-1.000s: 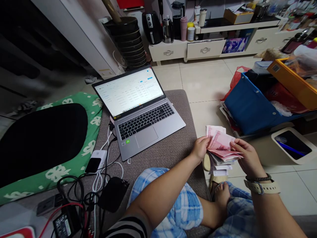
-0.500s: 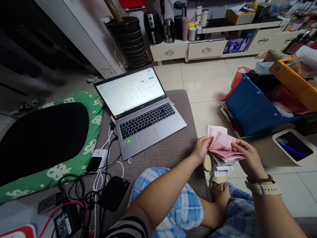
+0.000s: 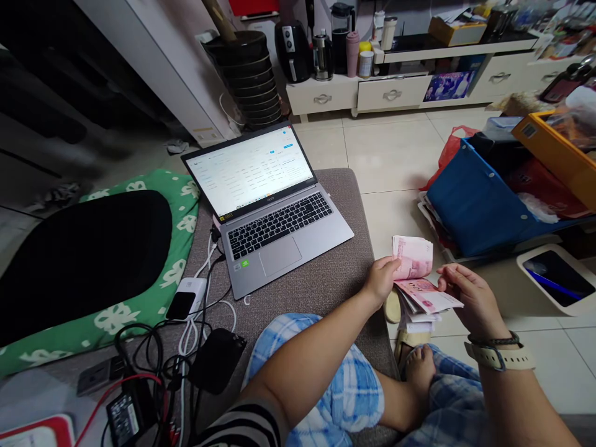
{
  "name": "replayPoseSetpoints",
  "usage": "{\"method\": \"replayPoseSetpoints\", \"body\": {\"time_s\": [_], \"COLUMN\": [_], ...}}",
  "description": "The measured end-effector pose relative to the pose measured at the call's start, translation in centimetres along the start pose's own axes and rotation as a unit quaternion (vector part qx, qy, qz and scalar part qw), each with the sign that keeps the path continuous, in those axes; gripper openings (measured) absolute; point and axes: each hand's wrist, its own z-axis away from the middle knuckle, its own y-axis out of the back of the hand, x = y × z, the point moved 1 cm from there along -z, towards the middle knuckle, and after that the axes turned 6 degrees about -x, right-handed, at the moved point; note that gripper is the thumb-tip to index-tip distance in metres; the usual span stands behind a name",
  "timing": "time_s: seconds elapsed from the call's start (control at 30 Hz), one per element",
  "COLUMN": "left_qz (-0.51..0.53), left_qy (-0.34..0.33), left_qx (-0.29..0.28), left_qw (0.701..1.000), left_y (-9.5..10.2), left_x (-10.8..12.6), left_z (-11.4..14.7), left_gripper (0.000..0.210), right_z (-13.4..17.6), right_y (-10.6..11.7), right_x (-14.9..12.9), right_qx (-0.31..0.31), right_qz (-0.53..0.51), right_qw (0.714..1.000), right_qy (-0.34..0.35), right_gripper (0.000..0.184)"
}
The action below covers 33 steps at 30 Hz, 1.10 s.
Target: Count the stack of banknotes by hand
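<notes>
A folded stack of pink banknotes [image 3: 413, 256] is pinched at its left end by my left hand [image 3: 382, 280], over the floor past the seat's right edge. One part of the stack stands up; a "100" shows on the part that fans downward, with paler paper edges beneath. My right hand [image 3: 468, 292] is just right of the notes, its fingers curled in and the thumb close to the index finger. No note shows between those fingertips. A pale watch [image 3: 505, 357] and a dark bracelet circle the right wrist.
An open laptop [image 3: 279, 236] rests on the grey seat [image 3: 339, 273]. Cables, a white power bank [image 3: 189, 298] and a black pouch [image 3: 218, 360] lie to its left. At right are a blue bin [image 3: 479, 198] and a pale trash can [image 3: 507, 279].
My right hand has come off the upper banknote, its fingers curling in. That note now lies against the raised part, and the "100" face below is exposed. The left hand keeps its hold.
</notes>
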Motion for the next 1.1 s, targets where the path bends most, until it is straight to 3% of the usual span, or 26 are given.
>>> {"method": "replayPoseSetpoints", "body": {"time_s": [0.33,0.63,1.1], "left_qz": [-0.022,-0.075,-0.071], "left_qy": [0.022,0.021,0.016], "left_qx": [-0.026,-0.038,-0.045], "left_qw": [0.999,0.996,0.996], "left_y": [0.5,0.9,0.7], "left_x": [-0.7,-1.0,-1.0], "left_z": [-0.5,-0.6,-0.5], "left_gripper": [0.031,0.032,0.031], "right_z": [-0.8,-0.5,-0.2], "right_y": [0.4,0.5,0.1], "right_x": [0.5,0.5,0.4], "right_qx": [0.040,0.015,0.007], "right_qz": [-0.003,0.042,0.001], "right_qw": [0.999,0.999,1.000], "right_qy": [0.020,0.010,0.007], "right_gripper": [0.038,0.031,0.028]}}
